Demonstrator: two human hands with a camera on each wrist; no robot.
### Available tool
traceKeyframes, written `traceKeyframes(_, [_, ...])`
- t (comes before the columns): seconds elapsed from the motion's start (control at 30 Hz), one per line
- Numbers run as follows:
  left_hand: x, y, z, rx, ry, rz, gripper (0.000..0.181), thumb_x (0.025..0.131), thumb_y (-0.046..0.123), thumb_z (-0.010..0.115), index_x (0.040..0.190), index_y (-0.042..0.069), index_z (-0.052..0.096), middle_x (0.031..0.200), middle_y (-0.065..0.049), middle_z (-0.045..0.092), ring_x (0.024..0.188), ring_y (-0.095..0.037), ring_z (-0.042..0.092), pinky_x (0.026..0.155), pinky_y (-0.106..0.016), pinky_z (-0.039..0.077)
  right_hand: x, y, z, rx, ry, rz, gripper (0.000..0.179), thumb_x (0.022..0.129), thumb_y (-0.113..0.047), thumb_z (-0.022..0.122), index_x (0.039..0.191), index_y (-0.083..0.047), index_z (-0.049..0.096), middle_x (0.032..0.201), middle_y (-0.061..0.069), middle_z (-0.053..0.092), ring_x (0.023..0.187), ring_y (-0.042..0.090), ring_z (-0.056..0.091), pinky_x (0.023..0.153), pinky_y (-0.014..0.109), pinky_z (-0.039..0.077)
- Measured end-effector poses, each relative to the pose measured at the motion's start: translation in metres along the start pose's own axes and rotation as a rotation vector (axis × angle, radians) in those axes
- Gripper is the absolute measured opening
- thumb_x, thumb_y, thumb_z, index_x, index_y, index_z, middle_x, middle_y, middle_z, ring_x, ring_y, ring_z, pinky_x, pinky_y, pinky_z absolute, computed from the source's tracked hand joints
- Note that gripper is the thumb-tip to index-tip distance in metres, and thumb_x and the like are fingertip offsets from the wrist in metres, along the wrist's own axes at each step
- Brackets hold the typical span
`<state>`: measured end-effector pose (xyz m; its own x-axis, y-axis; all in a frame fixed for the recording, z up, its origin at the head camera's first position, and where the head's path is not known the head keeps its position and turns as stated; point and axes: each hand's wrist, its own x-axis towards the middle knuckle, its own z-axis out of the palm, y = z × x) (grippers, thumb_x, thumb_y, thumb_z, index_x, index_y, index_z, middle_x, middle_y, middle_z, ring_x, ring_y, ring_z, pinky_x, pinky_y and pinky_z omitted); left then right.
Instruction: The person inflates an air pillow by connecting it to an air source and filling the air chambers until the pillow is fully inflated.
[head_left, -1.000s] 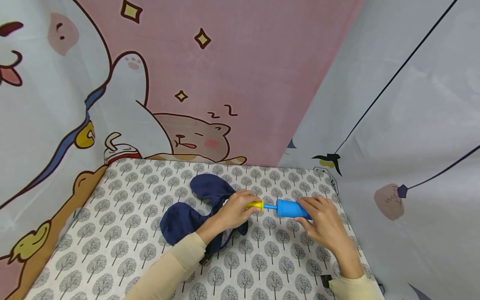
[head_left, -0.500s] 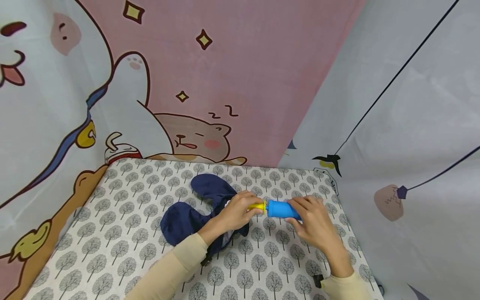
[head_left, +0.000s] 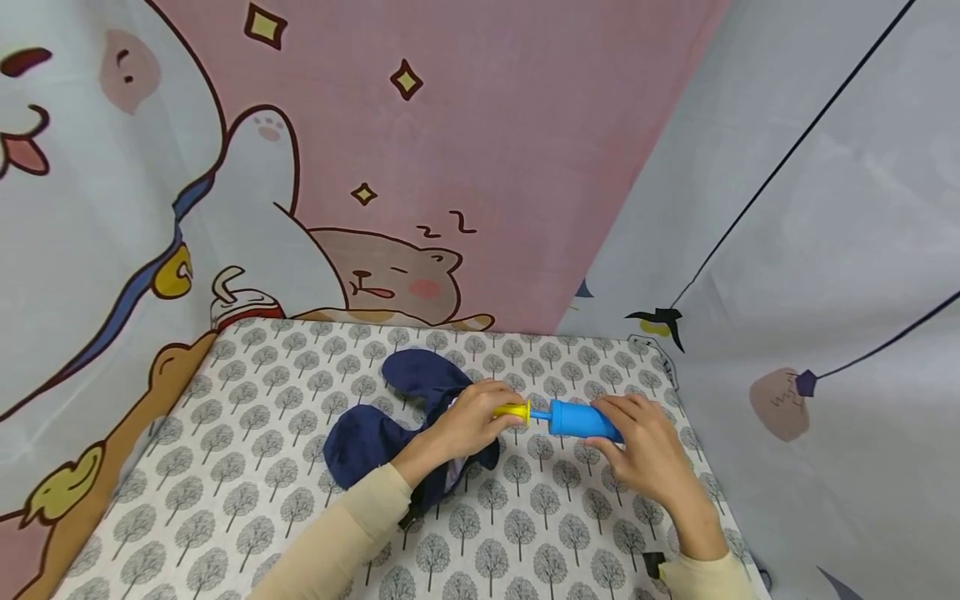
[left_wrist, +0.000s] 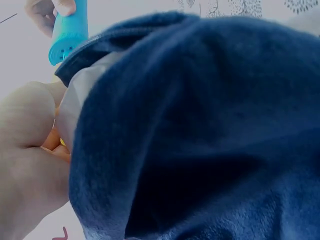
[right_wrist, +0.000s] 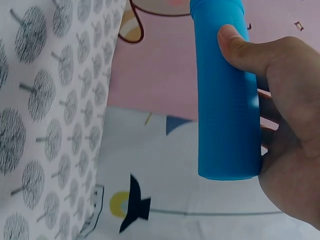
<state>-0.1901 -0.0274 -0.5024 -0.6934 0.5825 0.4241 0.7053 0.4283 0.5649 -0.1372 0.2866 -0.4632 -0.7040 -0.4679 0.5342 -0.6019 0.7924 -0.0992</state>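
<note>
A blue hand pump [head_left: 581, 420] with a thin rod and a yellow end piece [head_left: 512, 411] stretches between both hands. My right hand [head_left: 647, 446] grips the cylinder; in the right wrist view the thumb presses along its side. My left hand [head_left: 471, 422] pinches the yellow piece. Part of the rod shows between that piece and the cylinder. Under and beside the left hand lies a navy plush cover [head_left: 363, 442] with two rounded lobes. In the left wrist view a whitish inner layer [left_wrist: 82, 95] pokes out past its zipper [left_wrist: 112, 34], close to the left fingers, which are partly hidden.
The table carries a white cloth [head_left: 225, 500] printed with grey trees. A pink and white cartoon curtain [head_left: 510, 167] hangs behind, and a pale one [head_left: 847, 208] hangs at the right. A small black piece [head_left: 653, 564] shows by the right sleeve.
The right hand slid the blue cylinder left toward the yellow piece, then drew it back right, so the rod shows again. The left hand stayed nearly in place.
</note>
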Motion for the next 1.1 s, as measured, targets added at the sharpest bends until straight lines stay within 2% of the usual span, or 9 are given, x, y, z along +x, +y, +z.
traceKeyframes(0.2, [0.000,0.004,-0.006,0.034,-0.023,-0.018,0.025,0.107,0.023,0.078,0.129,0.011,0.083,0.122,-0.006,0.082,0.109,-0.020,0.075,0.094,-0.032,0.064,-0.014,0.016,-0.011,0.011,0.036,0.035,0.059,0.074,-0.014,0.105,0.126,0.002,0.081,0.120,0.022,0.083,0.109,0.045,0.074,0.094,0.065,0.056])
traceKeyframes(0.43, [-0.002,-0.001,-0.005,0.029,-0.015,-0.024,0.025,0.107,0.023,0.079,0.129,0.011,0.083,0.122,-0.005,0.082,0.110,-0.020,0.075,0.092,-0.033,0.064,-0.031,0.035,-0.023,0.017,0.037,0.091,0.068,0.069,-0.008,0.104,0.131,0.001,0.079,0.127,0.022,0.081,0.116,0.044,0.070,0.099,0.063,0.051])
traceKeyframes(0.57, [-0.003,-0.006,-0.003,0.011,0.014,0.004,0.024,0.106,0.021,0.081,0.127,0.009,0.083,0.119,-0.007,0.082,0.105,-0.020,0.075,0.089,-0.034,0.063,-0.038,0.043,-0.029,0.017,0.041,0.115,0.070,0.066,-0.004,0.104,0.132,0.000,0.079,0.128,0.023,0.080,0.118,0.045,0.069,0.099,0.063,0.048])
traceKeyframes(0.7, [-0.005,-0.012,0.000,0.006,0.048,0.049,0.023,0.106,0.021,0.080,0.126,0.008,0.083,0.115,-0.006,0.081,0.098,-0.017,0.072,0.084,-0.030,0.061,-0.043,0.048,-0.034,0.018,0.050,0.132,0.067,0.068,-0.002,0.103,0.131,0.001,0.079,0.128,0.026,0.080,0.118,0.048,0.068,0.099,0.063,0.048])
traceKeyframes(0.8, [-0.005,-0.015,0.002,0.012,0.057,0.059,0.023,0.108,0.021,0.078,0.126,0.008,0.083,0.115,-0.005,0.081,0.097,-0.015,0.071,0.082,-0.029,0.060,-0.045,0.050,-0.037,0.019,0.050,0.151,0.065,0.071,-0.002,0.101,0.131,0.001,0.078,0.129,0.027,0.079,0.119,0.047,0.067,0.099,0.061,0.046])
traceKeyframes(0.97, [-0.004,-0.008,0.001,0.007,0.034,0.020,0.023,0.107,0.020,0.079,0.126,0.008,0.083,0.117,-0.006,0.081,0.101,-0.019,0.072,0.086,-0.032,0.061,-0.044,0.049,-0.037,0.011,0.058,0.129,0.064,0.071,-0.006,0.101,0.131,0.002,0.079,0.128,0.027,0.079,0.117,0.047,0.069,0.099,0.060,0.046])
traceKeyframes(1.03, [-0.003,-0.003,0.000,0.013,0.018,-0.009,0.023,0.106,0.021,0.080,0.127,0.009,0.083,0.118,-0.006,0.081,0.104,-0.021,0.073,0.089,-0.034,0.062,-0.042,0.048,-0.035,0.013,0.063,0.095,0.055,0.086,-0.024,0.098,0.130,0.003,0.079,0.127,0.027,0.080,0.115,0.048,0.070,0.099,0.061,0.047])
traceKeyframes(1.1, [-0.003,-0.001,0.000,0.031,0.007,-0.026,0.024,0.107,0.023,0.079,0.127,0.010,0.083,0.120,-0.006,0.081,0.105,-0.020,0.073,0.091,-0.034,0.062,-0.039,0.047,-0.033,0.019,0.065,0.065,0.058,0.101,-0.047,0.084,0.130,0.003,0.079,0.125,0.026,0.081,0.114,0.049,0.070,0.098,0.062,0.047])
